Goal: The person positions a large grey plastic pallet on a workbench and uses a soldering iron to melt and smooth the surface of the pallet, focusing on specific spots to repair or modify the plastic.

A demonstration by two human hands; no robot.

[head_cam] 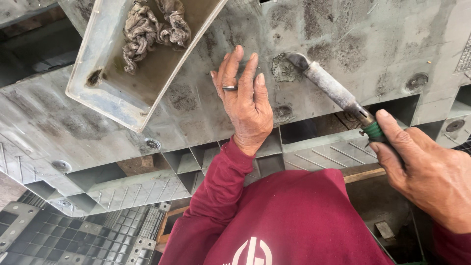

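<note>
On the grimy grey plastic pallet (pixel 343 44), your left hand (pixel 247 100) rests spread flat while your right hand (pixel 422 169) clenches the stiff, metal-shafted, green-collared iron (pixel 331 88); hold its handle only.

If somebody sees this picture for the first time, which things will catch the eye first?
At centre, the left hand, wearing a ring, lies flat on a dirty grey plastic pallet. At right, the right hand holds a green-handled tool, its tip on a dark patch. At upper left, a shallow tray holds crumpled rags.
</note>
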